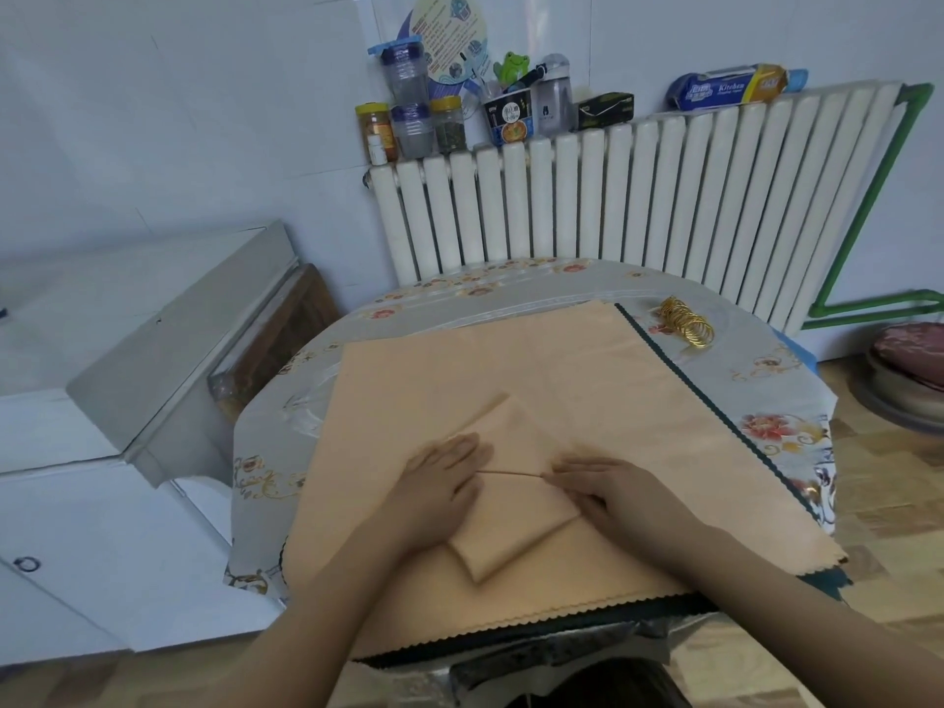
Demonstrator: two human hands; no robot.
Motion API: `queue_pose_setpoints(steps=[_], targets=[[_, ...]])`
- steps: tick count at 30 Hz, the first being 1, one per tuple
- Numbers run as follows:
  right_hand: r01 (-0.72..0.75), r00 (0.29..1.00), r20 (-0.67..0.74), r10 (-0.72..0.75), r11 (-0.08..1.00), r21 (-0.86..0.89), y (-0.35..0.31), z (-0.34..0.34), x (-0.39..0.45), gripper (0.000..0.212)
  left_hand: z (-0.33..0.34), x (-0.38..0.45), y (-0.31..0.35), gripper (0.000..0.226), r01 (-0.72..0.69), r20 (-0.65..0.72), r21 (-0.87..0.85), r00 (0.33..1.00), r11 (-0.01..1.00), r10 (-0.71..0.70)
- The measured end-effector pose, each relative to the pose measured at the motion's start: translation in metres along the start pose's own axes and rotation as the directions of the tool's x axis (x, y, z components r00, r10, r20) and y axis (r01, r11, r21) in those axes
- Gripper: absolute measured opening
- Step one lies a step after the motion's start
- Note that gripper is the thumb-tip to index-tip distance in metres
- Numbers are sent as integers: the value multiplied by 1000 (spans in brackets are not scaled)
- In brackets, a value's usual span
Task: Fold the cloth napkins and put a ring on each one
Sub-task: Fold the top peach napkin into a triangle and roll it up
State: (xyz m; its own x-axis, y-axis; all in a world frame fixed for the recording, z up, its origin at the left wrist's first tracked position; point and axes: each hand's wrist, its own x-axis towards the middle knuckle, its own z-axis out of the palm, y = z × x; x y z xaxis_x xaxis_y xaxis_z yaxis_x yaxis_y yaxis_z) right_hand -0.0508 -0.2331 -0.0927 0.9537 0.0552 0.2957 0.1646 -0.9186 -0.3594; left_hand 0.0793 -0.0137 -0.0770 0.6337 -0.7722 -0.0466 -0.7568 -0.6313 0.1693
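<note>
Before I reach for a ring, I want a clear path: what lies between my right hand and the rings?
Head view: only flat peach napkin, its dark scalloped edge and some flowered tablecloth lie between right hand and rings.

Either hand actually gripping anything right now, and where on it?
The right hand pinches the folded napkin at its folded-over edge; the left hand only presses flat on its left side.

Folded napkin: I see a peach cloth napkin folded into a narrow strip [511, 495], lying diagonally on a flat peach cloth napkin [536, 360].
Rings: heap of gold metal rings [685, 321], far right.
</note>
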Motion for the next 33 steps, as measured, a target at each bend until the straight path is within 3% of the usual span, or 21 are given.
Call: queue_pose_setpoints(steps=[3,5,8,12,16,18,21,26,29,33], targets=[[6,1000,-24,-6,1000,-8,-2,-1,0,34,-1,-4,-22,74,-24,3,-65,1000,998,24],[20,996,-84,-22,999,-28,-3,-1,-1,33,4,-4,-25,76,-41,-109,-172,994,984,22],[47,992,-110,-53,997,-59,-10,-3,0,28,9,-3,-24,63,-48,-284,-295,958,954,-40],[85,988,-123,-93,994,-68,-11,-3,1,23,10,-4,-15,37,-159,-409,-288,912,944,28],[119,985,-115,-130,988,-97,-12,-4,3,19,-6,-12,0,31,-86,-133,-484,991,871,24],[117,988,-89,-126,988,-104,-12,-5,5,18,-7,-13,-1,25,-116,-59,-396,993,911,101],[105,994,-31,-108,991,-78,-11,-8,2,20,-1,-19,-6,36,-217,-37,-215,976,952,214],[105,987,116,-110,993,54,-9,-22,-8,31,6,-27,-15,56,-249,-28,-116,968,962,248],[108,989,91,-113,992,66,-10,-20,-10,20,0,-28,-13,58,-214,23,-210,974,954,224],[104,994,32,-102,994,-36,-12,-11,-6,24,-17,-24,-13,41,-99,153,-456,970,884,188]])
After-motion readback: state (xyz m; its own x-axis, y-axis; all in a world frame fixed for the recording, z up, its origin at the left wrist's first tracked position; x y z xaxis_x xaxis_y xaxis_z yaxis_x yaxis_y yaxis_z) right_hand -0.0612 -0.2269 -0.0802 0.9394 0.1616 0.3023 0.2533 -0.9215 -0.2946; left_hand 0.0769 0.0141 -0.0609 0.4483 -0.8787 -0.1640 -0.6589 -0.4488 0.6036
